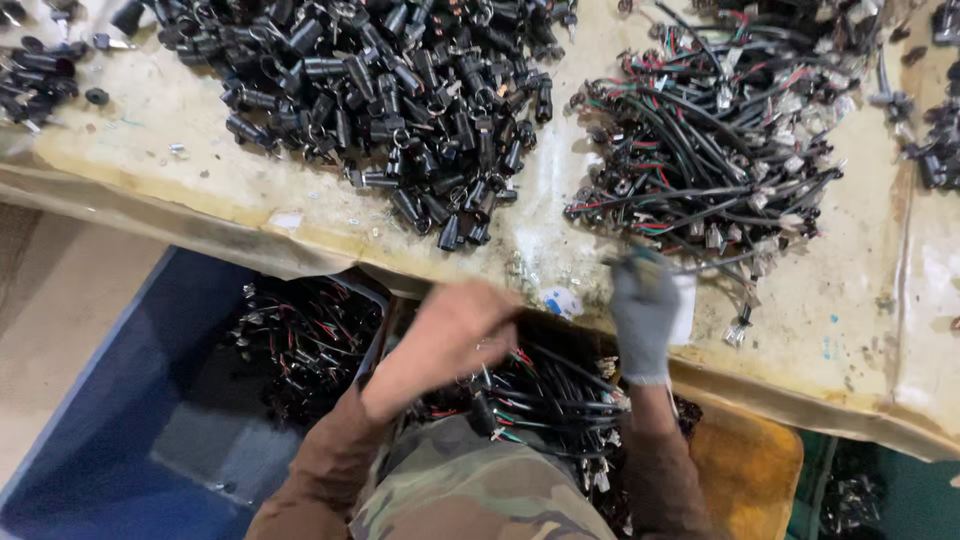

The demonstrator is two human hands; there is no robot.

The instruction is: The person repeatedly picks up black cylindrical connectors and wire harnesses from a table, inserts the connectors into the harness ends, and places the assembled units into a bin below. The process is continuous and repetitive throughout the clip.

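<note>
Wire in the right hand: a thin cable piece (655, 262), blurred, pinched at the fingertips just above the bench edge; its far end runs toward the wire heap.
Right hand (643, 318): gloved in grey, fingers drawn together around that cable piece, reaching up from the lap onto the bench.
Left hand (452, 335): bare and blurred; it rests on the bundle in the lap, but whether it grips anything I cannot tell.
Lap bundle (545, 395): black leads with red, green and white cores, lying just below both hands.
Wire heap (715, 150): tangled short harnesses, just beyond the right hand.
Black connector pile (390, 95): cylindrical housings, beyond the left hand, apart from the wires.
Blue bin (140, 420): to the left of the left hand, holding more wired pieces (305, 340).
Bench (870, 330): worn, pale covering.
Risk: in my judgement the pinched lead could drag neighbours off the tangled heap over the edge, and loose leads in the lap could slide to the floor.
</note>
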